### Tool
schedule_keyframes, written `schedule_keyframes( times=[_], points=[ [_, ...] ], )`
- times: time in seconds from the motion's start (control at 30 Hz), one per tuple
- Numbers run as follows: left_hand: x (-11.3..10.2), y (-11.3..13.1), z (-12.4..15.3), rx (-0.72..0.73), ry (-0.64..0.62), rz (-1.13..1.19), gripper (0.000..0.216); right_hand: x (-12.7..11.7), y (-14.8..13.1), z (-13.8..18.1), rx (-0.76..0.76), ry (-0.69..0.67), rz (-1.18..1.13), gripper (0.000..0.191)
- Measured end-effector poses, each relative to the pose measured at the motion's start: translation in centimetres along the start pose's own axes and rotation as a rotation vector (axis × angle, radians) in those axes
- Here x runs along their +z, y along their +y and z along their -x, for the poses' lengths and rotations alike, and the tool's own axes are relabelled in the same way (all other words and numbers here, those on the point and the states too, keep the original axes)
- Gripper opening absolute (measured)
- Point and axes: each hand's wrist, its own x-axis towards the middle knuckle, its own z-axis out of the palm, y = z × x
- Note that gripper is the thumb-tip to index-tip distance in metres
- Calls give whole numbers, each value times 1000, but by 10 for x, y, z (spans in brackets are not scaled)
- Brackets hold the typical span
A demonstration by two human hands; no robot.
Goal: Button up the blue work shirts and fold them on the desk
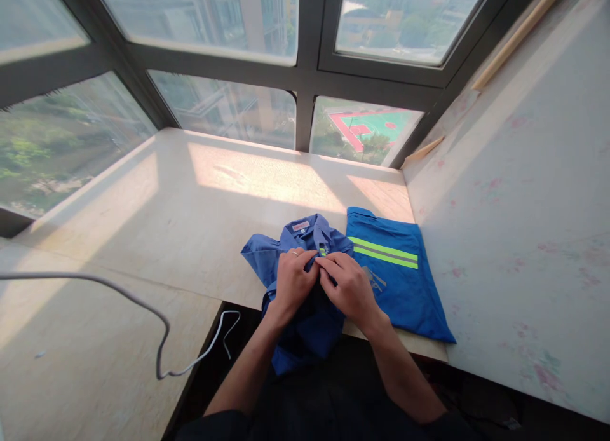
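Observation:
A blue work shirt (295, 237) with a collar and a red label lies on the pale window ledge (200, 199), its lower part hanging over the front edge. My left hand (291, 281) and my right hand (350, 287) rest close together on the shirt's front, below the collar. Both have their fingers pinched on the cloth at the placket. A ring shows on my left hand.
A folded blue garment (395, 276) with a yellow-green reflective stripe lies just right of the shirt. A white cable (143, 307) loops across the left of the ledge. Dark-framed windows (305, 79) stand behind; a pale wall (524, 206) rises on the right.

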Motion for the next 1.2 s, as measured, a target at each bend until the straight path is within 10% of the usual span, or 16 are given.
schedule_keyframes(
  times=[0.6, 0.97, 1.2],
  points=[
    [1, 23, 5, 118, 33, 33, 17, -7, 36, 5, 164, 83, -251, 19],
    [0, 25, 9, 135, 49, -11, 18, -8, 27, 1, 312, -10, 5, 20],
    [-2, 25, 12, 61, 44, 64, 15, -14, 41, 8, 350, -44, -361, 18]
  ],
)
